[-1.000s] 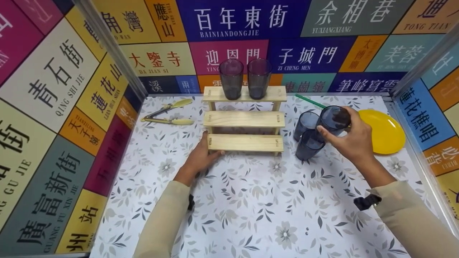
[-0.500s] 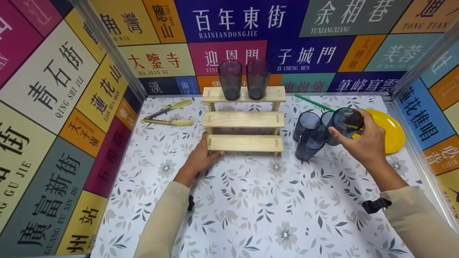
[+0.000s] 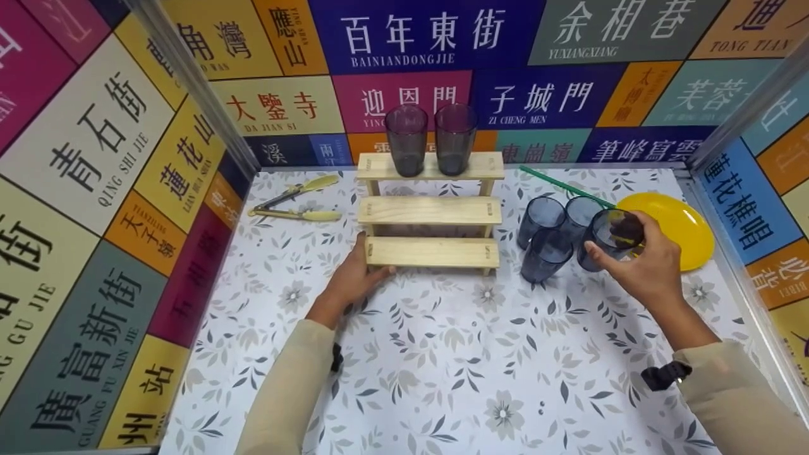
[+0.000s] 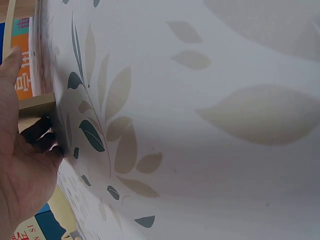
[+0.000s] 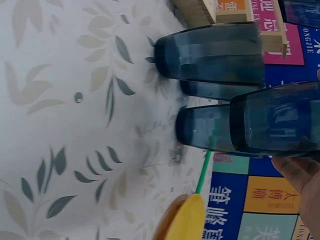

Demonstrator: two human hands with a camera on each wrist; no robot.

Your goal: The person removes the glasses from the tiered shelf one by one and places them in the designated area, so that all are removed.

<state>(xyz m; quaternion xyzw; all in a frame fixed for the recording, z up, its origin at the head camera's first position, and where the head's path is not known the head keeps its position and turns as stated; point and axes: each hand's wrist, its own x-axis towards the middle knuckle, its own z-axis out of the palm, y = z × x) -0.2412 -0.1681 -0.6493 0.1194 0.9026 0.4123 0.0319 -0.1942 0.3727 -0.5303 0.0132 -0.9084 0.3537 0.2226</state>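
Note:
My right hand [image 3: 650, 262] grips a dark blue glass tumbler [image 3: 607, 237] upright, fingers and thumb round its upper part. In the right wrist view the held tumbler [image 5: 280, 120] hangs above the tabletop. Three similar tumblers stand close together to its left: a front one [image 3: 545, 258], a back left one [image 3: 538, 221] and a back right one [image 3: 578, 212]. My left hand [image 3: 352, 275] holds the left end of a three-step wooden rack [image 3: 433, 251], thumb at the front. Two tumblers [image 3: 407, 142] stand on the rack's top step.
Yellow-tipped tongs [image 3: 297, 201] lie left of the rack. A yellow plate [image 3: 686, 230] is at the right, with a green straw [image 3: 556, 182] behind the tumblers. Printed panels [image 3: 404, 38] wall in the back and both sides of the flower-patterned table [image 3: 436, 366].
My right hand has moved the tumbler right and toward me, away from the other glasses, uncovering the back right tumbler. The left hand stays on the rack.

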